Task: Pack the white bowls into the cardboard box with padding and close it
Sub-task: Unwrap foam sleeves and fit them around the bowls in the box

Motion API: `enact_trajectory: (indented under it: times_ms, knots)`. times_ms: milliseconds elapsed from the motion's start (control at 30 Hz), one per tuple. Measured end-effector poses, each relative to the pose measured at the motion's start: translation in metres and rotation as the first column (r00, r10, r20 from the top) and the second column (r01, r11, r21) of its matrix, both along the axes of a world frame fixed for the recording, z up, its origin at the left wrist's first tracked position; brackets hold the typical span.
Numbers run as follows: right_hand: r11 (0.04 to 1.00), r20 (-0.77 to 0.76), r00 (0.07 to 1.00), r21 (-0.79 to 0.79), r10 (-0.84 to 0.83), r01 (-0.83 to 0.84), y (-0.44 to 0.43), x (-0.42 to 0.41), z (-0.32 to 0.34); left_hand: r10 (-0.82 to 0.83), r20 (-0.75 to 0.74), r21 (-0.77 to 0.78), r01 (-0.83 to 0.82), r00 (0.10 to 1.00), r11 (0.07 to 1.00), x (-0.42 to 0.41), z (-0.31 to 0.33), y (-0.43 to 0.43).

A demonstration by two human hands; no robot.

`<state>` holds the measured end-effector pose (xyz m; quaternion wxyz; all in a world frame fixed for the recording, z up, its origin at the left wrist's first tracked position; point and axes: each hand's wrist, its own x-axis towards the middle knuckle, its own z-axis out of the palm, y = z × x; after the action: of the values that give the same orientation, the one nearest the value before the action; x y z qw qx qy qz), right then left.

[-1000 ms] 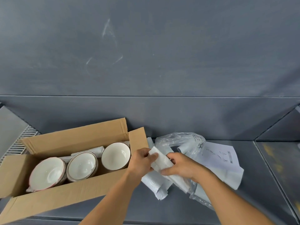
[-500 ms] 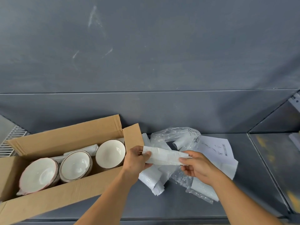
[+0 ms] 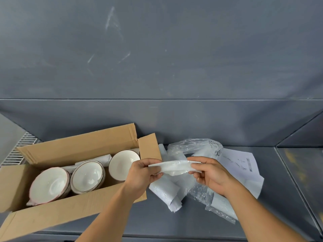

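Both forearms reach in from the near edge, converging. The left hand [image 3: 141,173] and right hand [image 3: 209,173] each pinch one end of a white foam pad [image 3: 172,167], held level between them. More foam [image 3: 164,191] lies under the grip. Left of it, the open box [image 3: 78,149] holds three bowls [image 3: 87,175] tilted in a row. Beyond are a clear bag [image 3: 197,145] and paper [image 3: 239,161].
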<state>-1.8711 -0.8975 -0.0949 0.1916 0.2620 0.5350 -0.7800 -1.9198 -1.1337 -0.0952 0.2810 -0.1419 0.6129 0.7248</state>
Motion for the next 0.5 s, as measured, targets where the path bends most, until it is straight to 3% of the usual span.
enact_trajectory:
  times_ms: [267, 400, 500]
  knots:
    - [0.990, -0.006, 0.997, -0.118, 0.077, -0.077, -0.031, -0.022, 0.005, 0.067, 0.021, 0.075, -0.069, 0.998, 0.995, 0.002, 0.000, -0.041]
    - [0.977, -0.039, 0.980, 0.095, 0.193, -0.189, -0.057, -0.037, 0.006, 0.089, 0.036, 0.128, -0.093, 0.995, 0.987, 0.006, 0.005, -0.068]
    - [0.940, -0.079, 0.959, 0.235, 0.273, -0.248, -0.084, -0.051, 0.003, 0.166, -0.025, 0.014, -0.165, 0.986, 0.986, 0.011, 0.004, -0.088]
